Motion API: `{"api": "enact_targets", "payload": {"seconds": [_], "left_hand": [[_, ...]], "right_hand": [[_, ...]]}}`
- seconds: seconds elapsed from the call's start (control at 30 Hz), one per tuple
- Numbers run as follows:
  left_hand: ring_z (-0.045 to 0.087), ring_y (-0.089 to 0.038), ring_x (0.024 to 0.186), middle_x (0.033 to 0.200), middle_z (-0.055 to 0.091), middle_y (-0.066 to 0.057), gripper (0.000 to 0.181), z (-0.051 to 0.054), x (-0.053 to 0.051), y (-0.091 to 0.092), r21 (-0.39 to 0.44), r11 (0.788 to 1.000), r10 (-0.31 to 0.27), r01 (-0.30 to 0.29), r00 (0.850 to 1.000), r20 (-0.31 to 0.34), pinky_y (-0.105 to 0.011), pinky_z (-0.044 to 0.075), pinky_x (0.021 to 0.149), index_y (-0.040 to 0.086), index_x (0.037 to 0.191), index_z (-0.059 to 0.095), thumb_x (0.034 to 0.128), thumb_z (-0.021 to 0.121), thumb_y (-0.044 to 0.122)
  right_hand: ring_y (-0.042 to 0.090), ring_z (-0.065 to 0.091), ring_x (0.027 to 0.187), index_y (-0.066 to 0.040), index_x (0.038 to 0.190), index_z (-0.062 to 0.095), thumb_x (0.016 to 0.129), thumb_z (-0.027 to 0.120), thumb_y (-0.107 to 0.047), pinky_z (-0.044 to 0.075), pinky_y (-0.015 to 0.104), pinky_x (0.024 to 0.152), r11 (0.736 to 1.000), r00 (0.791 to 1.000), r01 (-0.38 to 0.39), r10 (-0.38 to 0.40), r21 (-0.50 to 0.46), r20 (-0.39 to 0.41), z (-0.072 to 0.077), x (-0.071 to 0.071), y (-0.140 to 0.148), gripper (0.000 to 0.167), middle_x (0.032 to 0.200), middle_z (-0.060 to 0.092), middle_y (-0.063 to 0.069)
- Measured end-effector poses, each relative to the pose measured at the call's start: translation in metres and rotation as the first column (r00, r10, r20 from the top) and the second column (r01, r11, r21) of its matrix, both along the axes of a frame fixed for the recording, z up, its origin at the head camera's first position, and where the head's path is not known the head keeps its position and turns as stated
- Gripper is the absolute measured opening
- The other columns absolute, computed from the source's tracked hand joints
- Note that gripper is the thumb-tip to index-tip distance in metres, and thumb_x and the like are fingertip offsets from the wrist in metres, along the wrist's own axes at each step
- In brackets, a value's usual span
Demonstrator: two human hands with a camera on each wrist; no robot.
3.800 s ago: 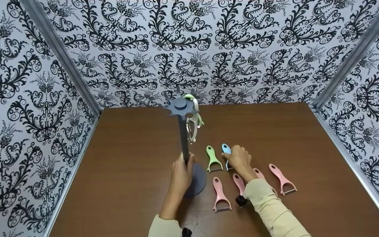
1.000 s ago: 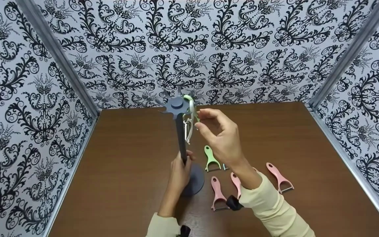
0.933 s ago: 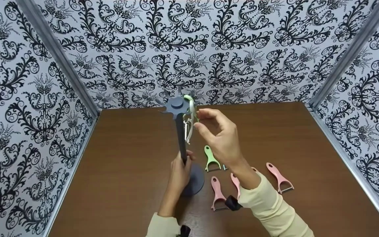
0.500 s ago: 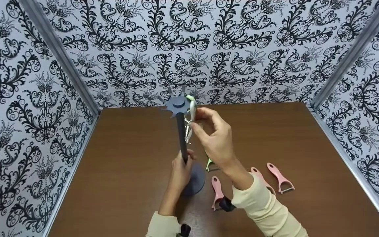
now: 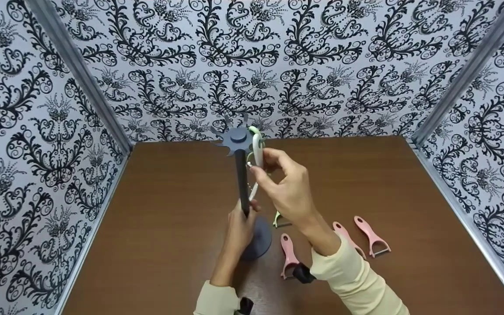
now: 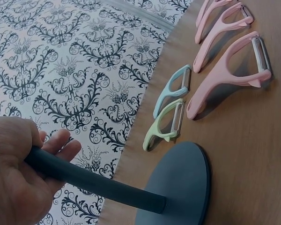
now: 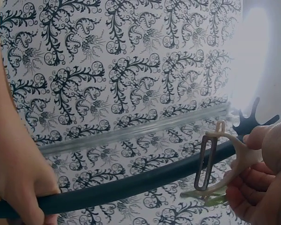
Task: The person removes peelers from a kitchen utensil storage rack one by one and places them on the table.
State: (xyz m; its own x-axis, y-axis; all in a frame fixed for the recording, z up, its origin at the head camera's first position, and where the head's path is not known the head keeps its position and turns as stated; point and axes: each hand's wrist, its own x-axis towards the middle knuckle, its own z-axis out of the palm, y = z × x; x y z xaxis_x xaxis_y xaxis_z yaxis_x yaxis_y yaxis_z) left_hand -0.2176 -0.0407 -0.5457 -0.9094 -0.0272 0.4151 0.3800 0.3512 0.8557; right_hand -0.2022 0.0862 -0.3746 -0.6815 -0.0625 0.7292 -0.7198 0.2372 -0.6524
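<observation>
My left hand grips the pole of a dark grey utensil stand with a hooked top and a round base. A white peeler hangs at the right side of the top. My right hand pinches its handle between thumb and fingers; its blade shows in the right wrist view. Behind it hangs a green peeler, mostly covered by the hand. On the table, a second green peeler and a blue peeler lie near the base.
Several pink peelers lie on the brown table to the right of the stand, partly under the right forearm. Patterned walls with metal corner strips enclose the table at the back and sides.
Earlier my right hand was down at the blue peeler on the table. It has since risen to the hanging peelers, moved slightly left and taken hold of the white one. The left hand keeps its grip.
</observation>
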Motion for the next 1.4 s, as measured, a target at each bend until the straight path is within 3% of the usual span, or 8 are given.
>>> {"api": "enact_targets", "payload": {"seconds": [0.3, 0.5, 0.7, 0.9, 1.2, 1.4], "left_hand": [[0.065, -0.016, 0.076, 0.087, 0.072, -0.002, 0.009, -0.005, 0.002, 0.007, 0.013, 0.995, 0.101, -0.101, 0.994, -0.034, -0.035, 0.050, 0.069, 0.006, 0.101, 0.063, 0.0987, 0.061, -0.003], [0.058, -0.017, 0.070, 0.084, 0.069, -0.004, 0.012, -0.007, 0.006, 0.014, 0.049, 0.978, 0.206, -0.201, 0.973, -0.108, -0.035, 0.046, 0.062, 0.002, 0.104, 0.063, 0.0963, 0.071, 0.004], [0.064, -0.019, 0.072, 0.087, 0.072, -0.005, 0.014, -0.002, 0.007, 0.016, 0.014, 0.964, 0.266, -0.267, 0.953, -0.147, -0.041, 0.051, 0.064, 0.002, 0.104, 0.067, 0.0977, 0.073, 0.013], [0.062, -0.019, 0.067, 0.079, 0.067, -0.003, 0.008, -0.002, 0.007, 0.015, -0.051, 0.959, 0.268, -0.280, 0.948, -0.175, -0.041, 0.051, 0.060, 0.004, 0.100, 0.067, 0.1000, 0.069, 0.011], [0.071, -0.024, 0.074, 0.085, 0.072, -0.006, 0.006, -0.001, 0.007, 0.014, -0.088, 0.958, 0.249, -0.274, 0.943, -0.219, -0.045, 0.055, 0.064, 0.003, 0.102, 0.066, 0.1025, 0.064, 0.008], [0.072, -0.025, 0.077, 0.086, 0.073, -0.007, 0.008, 0.001, 0.006, 0.011, -0.097, 0.968, 0.209, -0.232, 0.956, -0.205, -0.045, 0.056, 0.067, 0.001, 0.103, 0.067, 0.1038, 0.062, 0.008]], "right_hand": [[0.016, 0.066, 0.079, 0.000, 0.110, 0.072, 0.091, 0.077, -0.007, 0.053, 0.027, 0.068, 0.998, 0.995, 0.032, -0.038, 0.062, 0.096, 0.013, 0.012, 0.008, 0.021, 0.090, 0.074, 0.002], [0.015, 0.067, 0.078, 0.000, 0.108, 0.073, 0.091, 0.077, -0.006, 0.054, 0.027, 0.067, 0.997, 0.989, 0.034, -0.042, 0.066, 0.138, 0.016, 0.015, 0.008, 0.018, 0.088, 0.074, 0.003], [0.015, 0.066, 0.075, 0.001, 0.108, 0.072, 0.091, 0.077, -0.008, 0.055, 0.027, 0.065, 0.997, 0.984, 0.033, -0.043, 0.065, 0.170, 0.019, 0.018, 0.009, 0.019, 0.087, 0.073, 0.004], [0.014, 0.066, 0.074, 0.000, 0.107, 0.073, 0.091, 0.076, -0.006, 0.054, 0.027, 0.063, 0.997, 0.985, 0.035, -0.046, 0.069, 0.168, 0.020, 0.018, 0.011, 0.017, 0.086, 0.073, 0.004], [0.015, 0.065, 0.072, 0.002, 0.109, 0.071, 0.090, 0.077, -0.002, 0.055, 0.026, 0.064, 0.995, 0.982, -0.001, -0.019, 0.103, 0.190, 0.026, 0.019, 0.021, 0.020, 0.087, 0.072, 0.006], [0.015, 0.064, 0.074, 0.001, 0.108, 0.072, 0.089, 0.077, 0.000, 0.055, 0.026, 0.065, 0.990, 0.981, 0.011, -0.039, 0.144, 0.188, 0.034, 0.020, 0.030, 0.020, 0.089, 0.071, 0.005]]}}
